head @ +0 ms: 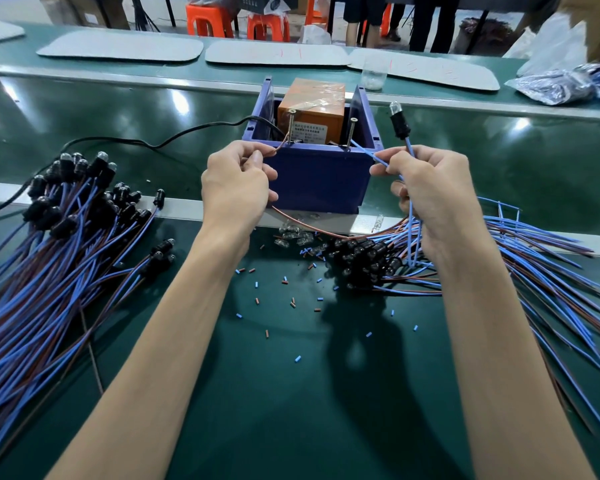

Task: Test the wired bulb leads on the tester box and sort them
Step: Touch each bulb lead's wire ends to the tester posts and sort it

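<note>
Pinching brown lead [281,147] in left hand [238,181], tip reaching toward left screw [291,114] of purple tester box [316,174]; pinching blue lead [368,152] in right hand [430,192], bulb [394,109] standing above it. Working over green belt [291,410], box sitting just beyond both hands. Lying on either side: lead piles left [49,254] and right [534,258], insulation bits [297,358] scattering between.

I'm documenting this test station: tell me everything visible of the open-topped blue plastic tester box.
The blue plastic tester box stands upright on the green worktop, open-topped. Inside sits an orange block under clear tape, two upright screws before it. A black cable enters at its left. The left hand pinches a brown wire toward the left screw; the right hand holds a blue wire toward the right screw.
</note>
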`<state>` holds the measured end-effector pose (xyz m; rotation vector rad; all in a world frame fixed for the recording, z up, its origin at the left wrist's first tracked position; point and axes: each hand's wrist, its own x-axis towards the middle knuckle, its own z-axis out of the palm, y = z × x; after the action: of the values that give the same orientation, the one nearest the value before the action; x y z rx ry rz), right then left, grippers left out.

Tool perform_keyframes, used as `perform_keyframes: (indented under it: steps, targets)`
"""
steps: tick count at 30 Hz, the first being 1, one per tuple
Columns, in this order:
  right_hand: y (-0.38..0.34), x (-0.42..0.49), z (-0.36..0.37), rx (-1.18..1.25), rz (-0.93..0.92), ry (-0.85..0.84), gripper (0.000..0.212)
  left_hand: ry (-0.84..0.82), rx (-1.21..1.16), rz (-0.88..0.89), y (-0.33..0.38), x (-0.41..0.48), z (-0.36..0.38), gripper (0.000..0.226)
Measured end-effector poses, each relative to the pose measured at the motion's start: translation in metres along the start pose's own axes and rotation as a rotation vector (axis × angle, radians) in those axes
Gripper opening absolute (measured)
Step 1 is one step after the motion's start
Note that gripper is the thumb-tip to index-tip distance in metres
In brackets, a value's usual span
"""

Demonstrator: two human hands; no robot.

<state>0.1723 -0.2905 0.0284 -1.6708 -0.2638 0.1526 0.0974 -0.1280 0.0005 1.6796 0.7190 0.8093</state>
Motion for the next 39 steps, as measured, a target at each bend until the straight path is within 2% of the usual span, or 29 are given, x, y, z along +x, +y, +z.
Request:
perform_keyframes:
  steps: [25, 34, 39]
  targets:
    - [0.0000, -0.0003, 0.0010, 0.048, 0.007, -0.011, 0.020, -0.012, -0.059, 0.025, 0.0002, -0.0008, -0.0034, 0.034]
    - [0.0016, -0.0019, 0.0037, 0.063, -0.038, -0.058, 0.027, -0.051, -0.113, 0.068, 0.0024, -0.0054, -0.0033, 0.030]
    - [0.0015, -0.0034, 0.0051, 0.095, -0.030, -0.108, 0.030, -0.142, -0.101, 0.039, 0.0049, -0.0069, -0.0043, 0.035]
